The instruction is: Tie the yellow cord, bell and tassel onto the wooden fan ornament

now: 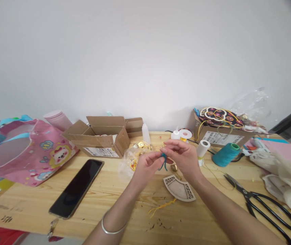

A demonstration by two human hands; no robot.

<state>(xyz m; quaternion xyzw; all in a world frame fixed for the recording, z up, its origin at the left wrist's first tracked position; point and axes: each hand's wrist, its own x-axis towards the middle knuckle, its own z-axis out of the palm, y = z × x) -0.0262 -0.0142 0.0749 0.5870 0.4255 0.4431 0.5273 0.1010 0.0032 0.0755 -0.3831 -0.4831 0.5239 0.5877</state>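
Both my hands meet above the middle of the table, pinching a short piece of teal thread (165,163). My left hand (149,162) holds it between thumb and forefinger, while my right hand (181,153) grips it from the other side. Two loose ends dangle below the fingertips. Just under my right hand lies a fan-shaped wooden frame (179,188) with lattice ends and a yellow tassel (162,207). A small gold bell (174,167) sits beside the frame, partly hidden by my right hand.
A phone (77,188) and a pink bag (33,153) are at left. Behind stand an open cardboard box (102,139) and a clear bag of gold trinkets (132,160). At right are a teal thread cone (225,154), a white spool (203,148), black-handled scissors (249,194) and a filled box (219,134).
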